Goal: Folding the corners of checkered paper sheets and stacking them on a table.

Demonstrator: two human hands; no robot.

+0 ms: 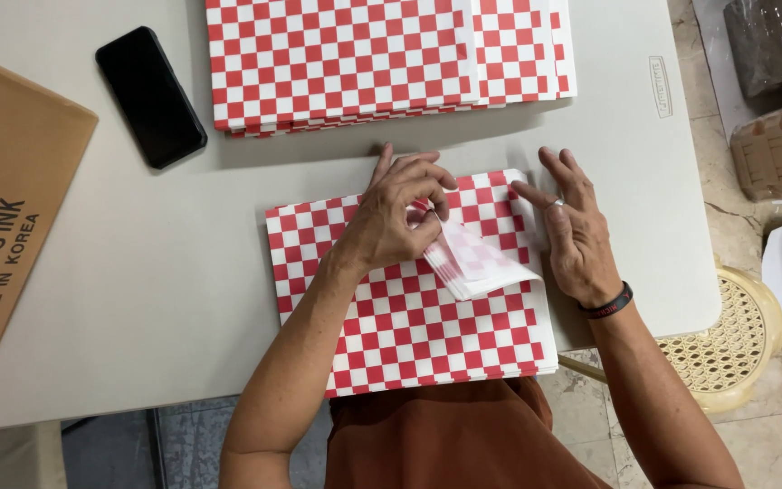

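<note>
The left hand [397,220] pinches the folded-back corner [477,263] of the top red-and-white checkered sheet, lifting it off the near stack [409,317]. At its 3 o'clock the right hand [575,231] rests open, fingers spread, on the stack's edge. A black phone [150,96] lies at 10 o'clock

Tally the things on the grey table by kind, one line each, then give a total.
Stacks of red-and-white checkered paper: 2, one far, one near under the left hand and right hand
Black phone: 1
Brown cardboard box: 1
Total: 4
</note>
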